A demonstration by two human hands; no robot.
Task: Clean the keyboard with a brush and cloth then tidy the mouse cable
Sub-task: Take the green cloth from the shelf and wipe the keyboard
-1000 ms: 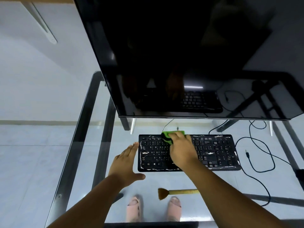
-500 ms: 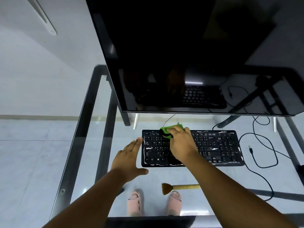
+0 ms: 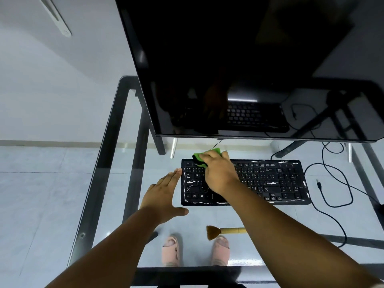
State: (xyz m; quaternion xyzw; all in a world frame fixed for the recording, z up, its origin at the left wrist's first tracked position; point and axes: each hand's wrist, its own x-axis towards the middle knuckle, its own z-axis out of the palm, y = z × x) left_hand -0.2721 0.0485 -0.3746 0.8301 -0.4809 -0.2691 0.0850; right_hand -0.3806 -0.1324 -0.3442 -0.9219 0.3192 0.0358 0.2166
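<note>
A black keyboard (image 3: 270, 181) with white smears lies on the glass desk (image 3: 116, 163). My right hand (image 3: 218, 173) holds a green cloth (image 3: 204, 155) against the keyboard's upper left keys. My left hand (image 3: 164, 194) lies flat with straight fingers on the glass, its fingertips touching the keyboard's left edge. A wooden-handled brush (image 3: 220, 231) rests on the glass near the front, its handle partly hidden under my right forearm. A black cable (image 3: 340, 183) loops on the glass right of the keyboard, ending in a loose plug (image 3: 319, 185). No mouse is in sight.
A large dark monitor (image 3: 239, 69) stands close behind the keyboard and overhangs it. The desk's black metal frame (image 3: 99, 167) runs along the left and front. Through the glass I see my feet in pink slippers (image 3: 171, 252) on the tiled floor.
My right hand has slid the green cloth leftward along the keyboard's top rows. My left hand has stayed at the keyboard's left edge. My head has shifted a little.
</note>
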